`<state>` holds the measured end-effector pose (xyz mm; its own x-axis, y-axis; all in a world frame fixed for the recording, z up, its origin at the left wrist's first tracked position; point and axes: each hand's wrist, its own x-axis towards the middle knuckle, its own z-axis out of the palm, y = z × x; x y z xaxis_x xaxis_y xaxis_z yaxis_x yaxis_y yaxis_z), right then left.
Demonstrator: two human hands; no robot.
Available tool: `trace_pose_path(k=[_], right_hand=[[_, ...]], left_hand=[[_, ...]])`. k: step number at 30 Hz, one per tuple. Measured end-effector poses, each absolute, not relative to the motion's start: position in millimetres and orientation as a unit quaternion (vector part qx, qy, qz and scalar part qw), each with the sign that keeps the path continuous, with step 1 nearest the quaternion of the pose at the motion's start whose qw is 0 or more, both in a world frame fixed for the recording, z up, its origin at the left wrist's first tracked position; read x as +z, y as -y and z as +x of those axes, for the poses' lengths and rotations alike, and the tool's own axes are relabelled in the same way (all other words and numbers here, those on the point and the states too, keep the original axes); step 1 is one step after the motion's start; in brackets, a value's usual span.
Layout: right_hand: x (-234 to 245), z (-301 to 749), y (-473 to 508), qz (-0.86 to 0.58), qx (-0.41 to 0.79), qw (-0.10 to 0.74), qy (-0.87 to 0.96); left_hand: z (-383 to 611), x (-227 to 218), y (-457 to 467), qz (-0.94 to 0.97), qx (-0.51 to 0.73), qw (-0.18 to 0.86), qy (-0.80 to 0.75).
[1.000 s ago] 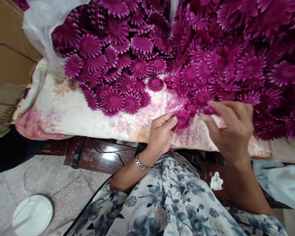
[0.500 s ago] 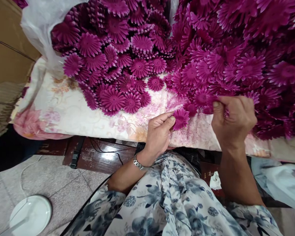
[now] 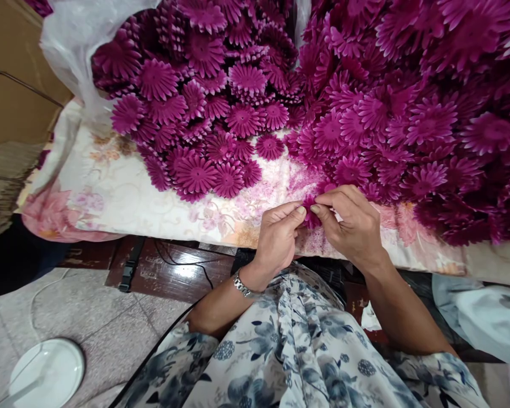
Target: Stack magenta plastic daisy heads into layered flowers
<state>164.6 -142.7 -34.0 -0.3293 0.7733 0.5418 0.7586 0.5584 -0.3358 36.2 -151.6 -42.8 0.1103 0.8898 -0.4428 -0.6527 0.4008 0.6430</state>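
Observation:
My left hand (image 3: 276, 235) and my right hand (image 3: 348, 224) meet at the near edge of a floral-cloth table (image 3: 119, 198). Both pinch one small magenta fabric flower (image 3: 310, 205) between thumbs and fingertips; most of it is hidden by the fingers. A silver watch (image 3: 242, 285) sits on my left wrist. Just beyond the hands lies a large heap of magenta flowers (image 3: 408, 113) on the right. A second heap of neater stacked flowers (image 3: 208, 113) spills from a clear plastic bag (image 3: 72, 39) on the left.
Magenta dust stains the cloth near the hands. A dark wooden ledge (image 3: 174, 272) with a black cable runs under the table edge. A white plate (image 3: 46, 371) lies on the tiled floor at lower left. Cardboard (image 3: 8, 119) stands at far left.
My right hand came back from the right-hand flower heap and moved left to join my left hand on the flower it held.

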Motion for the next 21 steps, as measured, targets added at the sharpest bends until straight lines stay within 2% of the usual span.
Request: trace_pose_path(k=[3,6,8,10,12,17,21], right_hand=[[-33.0,168.1,138.8,-0.479,-0.021,0.349,0.805],[-24.6,184.3,124.2,-0.508,-0.134,0.360,0.771],[-14.8,198.7,113.0,-0.534,-0.227,0.336,0.743],[-5.4,207.6,106.9,-0.563,-0.270,0.294,0.724],[-1.4,205.7,108.9,-0.556,-0.242,0.284,0.743],[-19.5,172.7,130.2,-0.433,0.020,0.302,0.849],[-30.8,159.1,137.6,-0.421,0.038,0.326,0.846]], left_hand=[[34.2,-43.9,151.3,0.155,0.536,0.721,-0.410],[31.3,-42.7,150.7,0.162,0.548,0.712,-0.409],[29.7,-41.1,150.5,0.162,0.544,0.715,-0.408],[28.9,-39.5,150.3,0.153,0.534,0.725,-0.407],[28.9,-37.9,150.1,0.142,0.529,0.729,-0.411],[31.2,-38.8,150.3,0.149,0.526,0.731,-0.409],[32.7,-44.2,151.9,0.179,0.534,0.715,-0.415]])
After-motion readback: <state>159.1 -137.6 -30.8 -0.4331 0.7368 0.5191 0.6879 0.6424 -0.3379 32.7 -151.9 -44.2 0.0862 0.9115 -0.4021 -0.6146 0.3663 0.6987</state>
